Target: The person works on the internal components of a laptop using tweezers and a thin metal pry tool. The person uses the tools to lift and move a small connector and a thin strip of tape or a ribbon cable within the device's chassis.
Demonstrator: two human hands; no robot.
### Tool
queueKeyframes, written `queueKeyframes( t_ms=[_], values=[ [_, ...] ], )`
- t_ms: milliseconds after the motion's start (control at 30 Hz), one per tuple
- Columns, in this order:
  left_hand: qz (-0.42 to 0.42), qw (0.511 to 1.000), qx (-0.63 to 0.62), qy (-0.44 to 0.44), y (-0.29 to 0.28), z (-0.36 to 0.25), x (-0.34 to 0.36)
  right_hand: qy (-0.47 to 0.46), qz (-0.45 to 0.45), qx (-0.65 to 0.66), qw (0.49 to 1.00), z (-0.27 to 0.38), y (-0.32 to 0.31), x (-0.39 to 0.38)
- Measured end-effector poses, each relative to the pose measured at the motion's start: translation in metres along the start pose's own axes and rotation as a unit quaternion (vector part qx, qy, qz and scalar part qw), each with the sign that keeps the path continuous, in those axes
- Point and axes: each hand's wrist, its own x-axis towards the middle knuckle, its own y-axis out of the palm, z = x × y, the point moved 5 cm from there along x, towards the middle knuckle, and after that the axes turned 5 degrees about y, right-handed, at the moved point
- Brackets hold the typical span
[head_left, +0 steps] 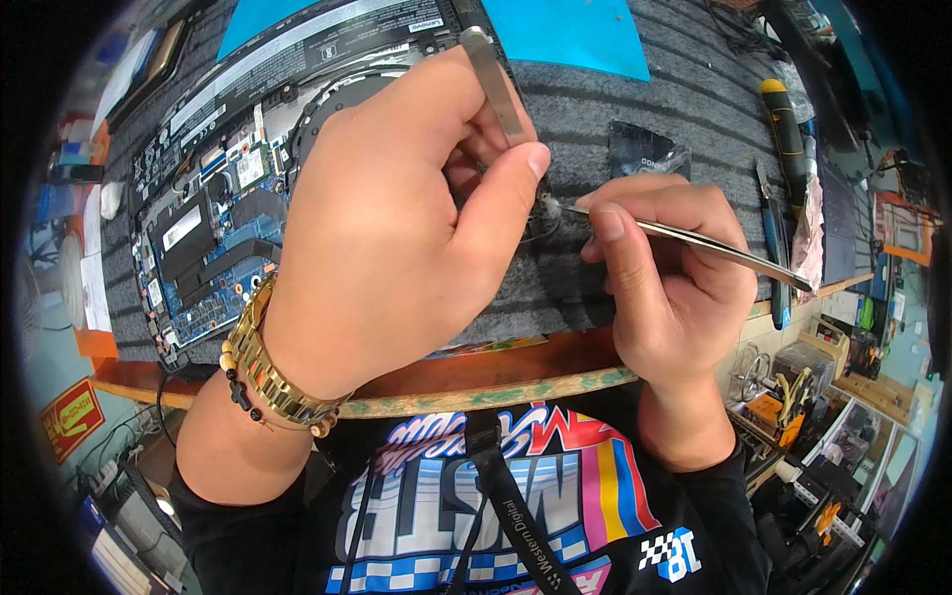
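Observation:
My left hand (397, 208) reaches over the right side of an opened laptop (223, 223), whose blue circuit board, black battery and cables are exposed. Pinched between its thumb and fingers is a flat metal strip-like tool (493, 84) with a rounded upper end. To the right, my right hand (674, 268) grips metal tweezers (729, 255), their tips pointing left. Near those tips, beside the laptop's right edge, sits a small pale wisp (551, 206), too small to make out. My left hand hides part of the laptop.
The laptop rests on a dark grey ribbed mat (565, 119) with a blue sheet (580, 40) at the back. A small dark packet (648, 151) lies behind my right hand. On the right are a yellow-and-black screwdriver (783, 139) and a slim blue-handled tool (772, 238). The wooden table edge (476, 382) runs in front.

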Motion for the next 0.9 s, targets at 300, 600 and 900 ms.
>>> queueKeyframes(
  t_ms=[300, 600, 900],
  values=[
    [-0.019, 0.996, 0.033, 0.082, 0.0025, 0.0026, -0.0001, -0.096, 0.001, -0.026, 0.995, -0.0015, 0.0047, 0.0037],
    [0.004, 0.998, 0.025, 0.059, 0.0075, 0.0016, -0.0006, -0.088, 0.0, -0.032, 0.996, -0.0008, 0.0061, 0.0024],
    [0.015, 0.994, 0.059, 0.092, 0.0095, 0.0029, 0.0001, -0.088, -0.006, -0.037, 0.995, -0.0022, 0.0066, 0.0006]
  ],
)
